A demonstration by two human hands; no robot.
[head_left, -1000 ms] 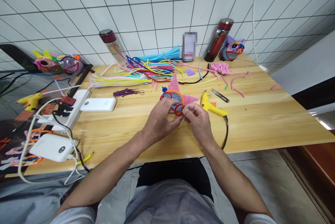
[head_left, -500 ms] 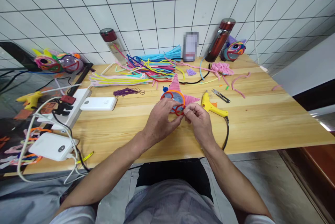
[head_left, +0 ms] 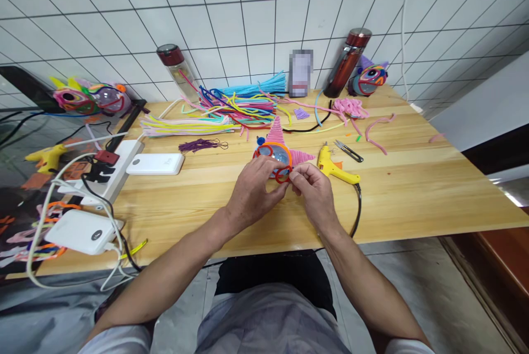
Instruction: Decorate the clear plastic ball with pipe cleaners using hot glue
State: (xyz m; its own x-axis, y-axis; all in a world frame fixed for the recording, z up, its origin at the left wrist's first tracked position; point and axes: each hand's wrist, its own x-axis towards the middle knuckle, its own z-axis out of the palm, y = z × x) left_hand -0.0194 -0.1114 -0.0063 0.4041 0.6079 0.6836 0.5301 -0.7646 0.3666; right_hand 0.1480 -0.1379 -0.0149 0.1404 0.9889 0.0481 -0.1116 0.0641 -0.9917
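Between my hands is a clear round ornament [head_left: 281,153] trimmed with orange and red pipe cleaner, with two pink wound cones [head_left: 276,132] and a dark blue pompom [head_left: 260,140]. My left hand [head_left: 257,184] is curled around its near left side, thumb and fingers gripping it. With thumb and index finger pinched, my right hand [head_left: 313,188] holds the edge of a red pipe cleaner loop [head_left: 282,175] at the ornament's near right side. My fingers hide part of the ornament. Just right of my right hand lies a yellow glue gun [head_left: 335,169].
Thread snips [head_left: 349,151] lie beyond the glue gun. Bundled pipe cleaners [head_left: 239,106], a glass bottle [head_left: 182,75], a phone [head_left: 301,74] and a red flask [head_left: 348,62] line the wall. At left are a white power bank [head_left: 156,164], a power strip [head_left: 119,169] and cables.
Almost nothing differs. Both hands keep their hold on the ornament and its red loop, with at most a slight shift of the fingers.
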